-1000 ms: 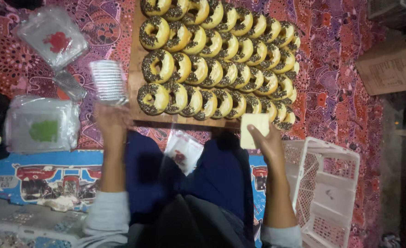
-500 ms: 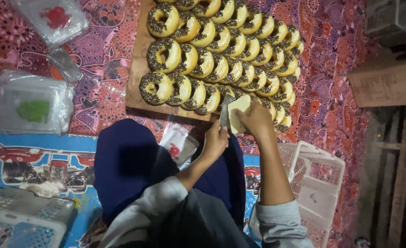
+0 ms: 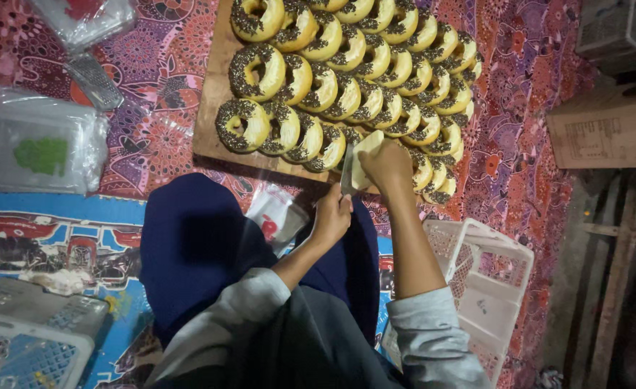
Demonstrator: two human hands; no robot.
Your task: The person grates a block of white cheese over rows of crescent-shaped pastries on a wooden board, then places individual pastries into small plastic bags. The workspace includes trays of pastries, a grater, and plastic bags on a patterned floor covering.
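Rows of ring doughnuts [image 3: 346, 79] topped with dark sprinkles lie on a wooden board [image 3: 210, 115] on a patterned cloth. My right hand [image 3: 386, 164] holds a pale yellowish square piece [image 3: 364, 155] at the board's near edge, next to the front row of doughnuts. My left hand [image 3: 332, 212] is just below it, fingers pinched on the edge of a thin clear plastic bag [image 3: 346, 180] that reaches up to the pale piece. A small clear packet with a red mark [image 3: 274, 216] rests on my dark blue lap.
A stack of clear plastic bags with a green mark [image 3: 41, 151] lies at the left, more clear packets [image 3: 87, 18] at top left. A white plastic basket [image 3: 487, 281] stands at the right, a grey crate [image 3: 23, 338] at bottom left, a cardboard box [image 3: 609, 130] at far right.
My left hand came from the left side of the board to meet my right hand. Both hands now sit together at the board's near edge with the pale piece and clear bag.
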